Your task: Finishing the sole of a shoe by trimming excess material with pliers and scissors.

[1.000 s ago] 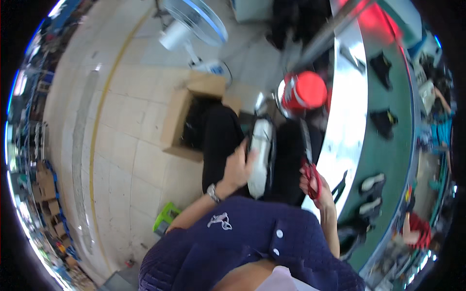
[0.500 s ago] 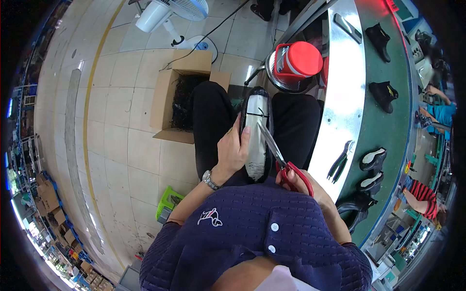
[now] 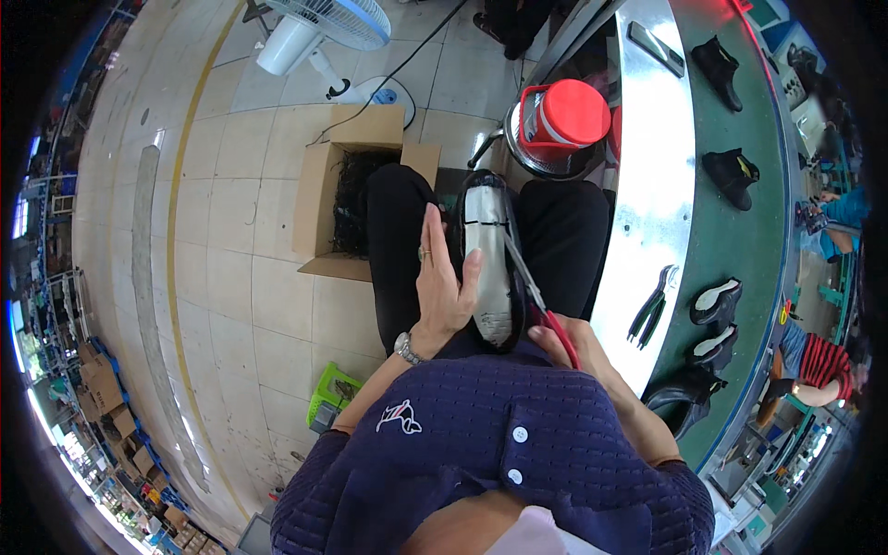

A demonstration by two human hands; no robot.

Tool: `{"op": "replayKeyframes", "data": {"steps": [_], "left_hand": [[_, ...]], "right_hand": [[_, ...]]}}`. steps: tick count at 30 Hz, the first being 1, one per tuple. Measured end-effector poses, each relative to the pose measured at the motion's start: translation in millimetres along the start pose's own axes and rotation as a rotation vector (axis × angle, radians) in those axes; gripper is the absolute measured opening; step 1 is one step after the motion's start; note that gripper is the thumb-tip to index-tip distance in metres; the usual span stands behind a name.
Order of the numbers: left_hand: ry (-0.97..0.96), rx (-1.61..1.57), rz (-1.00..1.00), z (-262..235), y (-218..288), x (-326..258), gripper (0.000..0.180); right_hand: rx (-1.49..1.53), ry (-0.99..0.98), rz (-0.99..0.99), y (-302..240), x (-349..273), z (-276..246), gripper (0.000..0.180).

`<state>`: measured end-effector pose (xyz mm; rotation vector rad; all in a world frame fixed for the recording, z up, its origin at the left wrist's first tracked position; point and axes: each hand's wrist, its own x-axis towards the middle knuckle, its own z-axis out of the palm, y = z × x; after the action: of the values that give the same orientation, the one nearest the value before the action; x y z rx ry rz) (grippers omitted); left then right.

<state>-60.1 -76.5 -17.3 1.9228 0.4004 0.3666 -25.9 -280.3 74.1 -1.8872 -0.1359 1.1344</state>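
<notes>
A black shoe (image 3: 490,264) lies between my knees, its pale sole facing up, with a dark strand across the sole near its far end. My left hand (image 3: 446,291) is at the shoe's left side. Its fingers are stretched out, and the thumb lies against the edge of the sole. In my right hand (image 3: 578,342) are scissors (image 3: 560,338) with red handles. Their blades run along the shoe's right edge and are turned nearly edge-on, so I cannot make out whether they are parted.
A cardboard box (image 3: 316,199) of black strands stands by my left knee, a fan (image 3: 328,28) beyond it. Ahead, a red-lidded bucket (image 3: 573,113) sits on a stool. The right-hand metal ledge (image 3: 652,148) bears pliers (image 3: 652,308) and a phone (image 3: 657,48); black shoes (image 3: 731,176) line the green belt.
My left fingers have straightened and come away from the shoe's side. The scissors have turned edge-on, and their tips have shifted to the sole's right edge.
</notes>
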Motion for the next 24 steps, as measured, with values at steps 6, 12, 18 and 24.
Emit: {"op": "replayKeyframes", "data": {"steps": [6, 12, 18, 24], "left_hand": [[0.006, 0.499, 0.436, 1.1, 23.9, 39.0, 0.038], [0.080, 0.521, 0.665, 9.1, 20.7, 47.9, 0.011], [0.617, 0.401, 0.510, -53.2, 55.3, 53.2, 0.014], [0.381, 0.631, 0.299, -110.2, -52.6, 78.0, 0.031]], "right_hand": [[0.131, 0.377, 0.038, 60.1, -17.3, -34.2, 0.034], [-0.276, 0.921, 0.123, 95.9, 38.9, -87.1, 0.049], [-0.365, 1.084, -0.065, 148.0, 77.8, -115.8, 0.045], [-0.370, 1.265, -0.089, 149.5, 72.4, -101.4, 0.047]]}}
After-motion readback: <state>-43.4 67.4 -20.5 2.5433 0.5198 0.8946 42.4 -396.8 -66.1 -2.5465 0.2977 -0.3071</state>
